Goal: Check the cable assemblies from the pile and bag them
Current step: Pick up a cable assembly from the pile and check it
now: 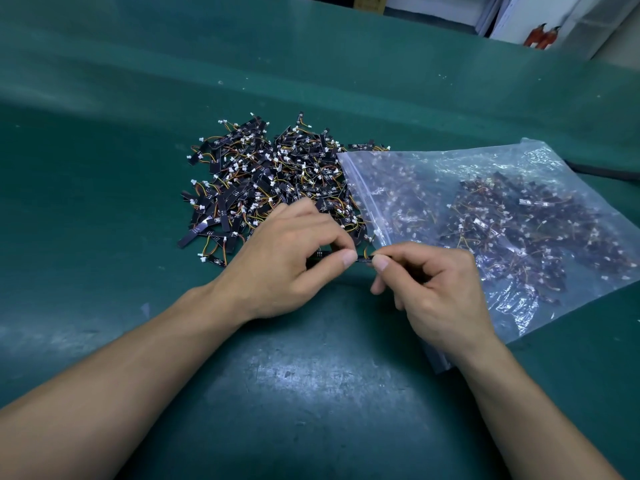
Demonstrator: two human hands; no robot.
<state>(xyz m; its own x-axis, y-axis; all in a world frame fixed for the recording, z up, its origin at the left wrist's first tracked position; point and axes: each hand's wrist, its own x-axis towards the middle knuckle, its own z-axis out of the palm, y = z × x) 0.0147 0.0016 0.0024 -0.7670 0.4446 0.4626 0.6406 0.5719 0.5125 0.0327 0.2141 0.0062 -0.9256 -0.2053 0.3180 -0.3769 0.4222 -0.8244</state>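
Left hand (284, 265), right hand (436, 289) pinch one assembly (363, 259); one pile (263, 174), one bag (526, 313).

Workbench (311, 375), worn dark green matting, scuffed pale near the front. On it: one loose pile (263, 174) of black strip cable assemblies with orange-yellow wires and white plugs; one clear zip-top plastic bag (516, 306) of the same, lying flat, touching the pile's right edge.
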